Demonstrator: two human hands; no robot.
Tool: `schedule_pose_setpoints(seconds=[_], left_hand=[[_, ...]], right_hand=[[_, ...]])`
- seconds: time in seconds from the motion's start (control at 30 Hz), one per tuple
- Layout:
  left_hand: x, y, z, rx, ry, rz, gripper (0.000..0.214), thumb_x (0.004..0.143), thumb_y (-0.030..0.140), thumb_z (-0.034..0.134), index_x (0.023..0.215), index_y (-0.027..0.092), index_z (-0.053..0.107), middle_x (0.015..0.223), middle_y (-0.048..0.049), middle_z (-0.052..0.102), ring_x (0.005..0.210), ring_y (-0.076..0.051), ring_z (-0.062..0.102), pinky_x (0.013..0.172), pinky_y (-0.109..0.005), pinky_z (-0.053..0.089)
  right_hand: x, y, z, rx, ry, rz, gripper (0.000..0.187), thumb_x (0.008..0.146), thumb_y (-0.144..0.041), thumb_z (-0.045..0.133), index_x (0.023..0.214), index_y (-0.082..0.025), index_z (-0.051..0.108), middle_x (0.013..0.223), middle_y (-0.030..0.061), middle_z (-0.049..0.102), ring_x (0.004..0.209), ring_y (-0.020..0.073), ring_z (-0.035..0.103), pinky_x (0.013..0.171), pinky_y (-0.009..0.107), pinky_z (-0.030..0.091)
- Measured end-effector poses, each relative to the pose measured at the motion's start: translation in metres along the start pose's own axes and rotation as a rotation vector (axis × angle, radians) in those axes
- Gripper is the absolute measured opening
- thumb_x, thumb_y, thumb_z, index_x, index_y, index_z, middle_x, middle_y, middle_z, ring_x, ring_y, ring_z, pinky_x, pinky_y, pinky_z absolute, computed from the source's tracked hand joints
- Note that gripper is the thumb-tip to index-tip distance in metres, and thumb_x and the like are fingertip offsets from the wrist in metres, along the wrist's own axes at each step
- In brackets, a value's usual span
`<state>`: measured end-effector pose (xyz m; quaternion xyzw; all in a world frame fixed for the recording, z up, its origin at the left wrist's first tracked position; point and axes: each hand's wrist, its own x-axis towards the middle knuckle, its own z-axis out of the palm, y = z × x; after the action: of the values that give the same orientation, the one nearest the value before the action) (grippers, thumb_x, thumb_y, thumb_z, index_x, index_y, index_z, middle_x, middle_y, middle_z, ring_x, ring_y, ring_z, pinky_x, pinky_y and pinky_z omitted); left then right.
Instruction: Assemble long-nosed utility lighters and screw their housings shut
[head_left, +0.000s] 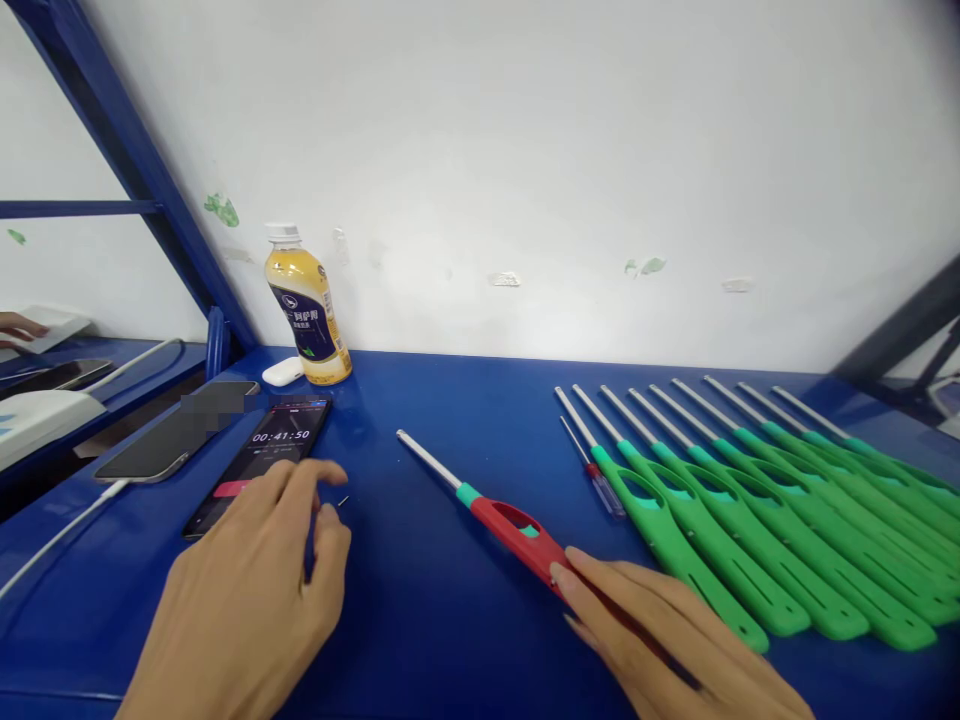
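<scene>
A red long-nosed lighter (pixel 510 525) with a metal tube lies on the blue table (pixel 435 600). My right hand (pixel 667 640) rests flat on its handle end, fingers stretched out. My left hand (pixel 255 590) hovers over the table with thumb and forefinger curled close together above a tiny screw (pixel 343 500), next to a phone showing a timer (pixel 266 460). A row of several green lighters (pixel 765 510) lies to the right, and a small red-handled screwdriver (pixel 596 470) sits just left of them.
A yellow drink bottle (pixel 306 308) and a white earbud case (pixel 283 371) stand by the wall. A second phone (pixel 176 440) with a white cable lies at left. Another person's hand (pixel 19 327) shows at the far left edge.
</scene>
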<state>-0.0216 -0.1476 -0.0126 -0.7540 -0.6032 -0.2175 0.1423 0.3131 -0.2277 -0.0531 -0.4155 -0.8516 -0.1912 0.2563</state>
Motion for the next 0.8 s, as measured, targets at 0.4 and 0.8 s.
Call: schedule_pose_setpoints(seconds=[0.4,0.8], left_hand=[[0.002,-0.015,0.025,-0.069,-0.245,-0.091,0.052,0.109,0.044,0.016,0.096,0.023,0.061,0.093,-0.0128,0.071,0.091,-0.037,0.078,0.069,-0.044,0.055],[-0.003,0.009,0.024,-0.224,-0.081,0.103,0.031,0.108,0.036,0.036,0.097,0.028,0.063,0.081,0.0002,0.075,0.062,-0.021,0.078,0.051,-0.031,0.054]], right_hand=[[0.033,0.001,-0.012,0.008,0.087,0.127,0.028,0.114,-0.034,0.051,0.126,-0.027,0.075,0.117,-0.0003,0.082,0.1,0.0181,0.079,0.091,0.032,0.062],[0.033,0.044,0.004,-0.246,-0.143,0.298,0.026,0.109,-0.021,0.053,0.124,-0.02,0.073,0.108,0.0084,0.079,0.096,0.0284,0.073,0.091,0.049,0.051]])
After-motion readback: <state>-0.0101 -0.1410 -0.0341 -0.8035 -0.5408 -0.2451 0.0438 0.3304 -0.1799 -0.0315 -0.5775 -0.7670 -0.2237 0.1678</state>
